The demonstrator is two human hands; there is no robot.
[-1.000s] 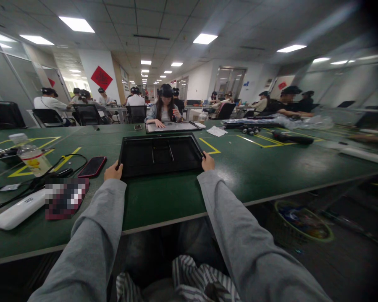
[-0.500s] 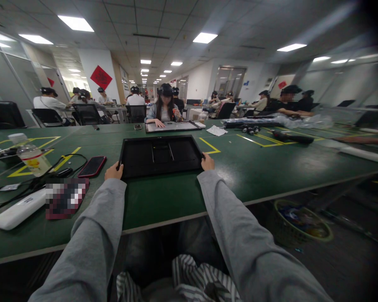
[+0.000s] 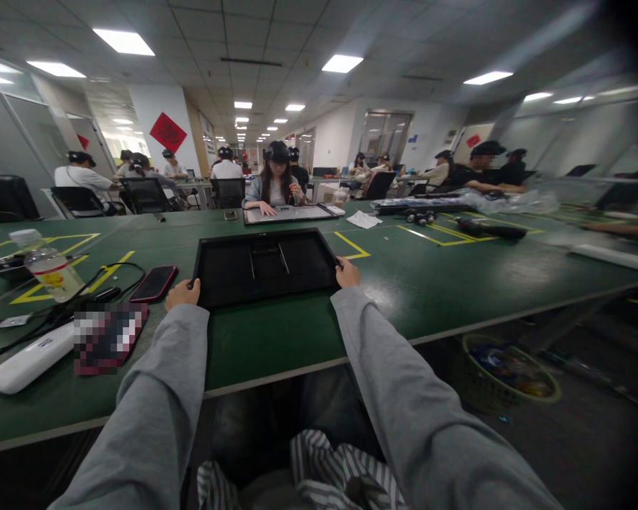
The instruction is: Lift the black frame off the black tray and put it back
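A shallow black rectangular monitor cover (image 3: 234, 269) with a raised rim lies between my hands over the green table. Two thin light strips stand near its middle. My left hand (image 3: 181, 292) grips its left edge, thumb on the rim and fingers curled beneath. On the opposite side, my right hand (image 3: 347, 273) is closed round the right edge. The cover's underside is hidden, so I cannot tell whether it rests fully on the table. A phone with a red edge (image 3: 154, 283) lies just left of my left hand.
On the left are a drink bottle (image 3: 56, 269), black cables, a white bar-shaped device (image 3: 29, 358) and a pixelated red-edged object (image 3: 111, 340). Across the table (image 3: 404, 312), a co-worker's hand (image 3: 267, 209) touches a flat panel (image 3: 292, 214). A crumpled tissue (image 3: 364, 219) and a black power tool (image 3: 489, 229) lie right.
The cover has shifted slightly left and a little nearer, mostly at its left end, with my left hand moving along. My right hand keeps its grip. The view has shifted slightly too.
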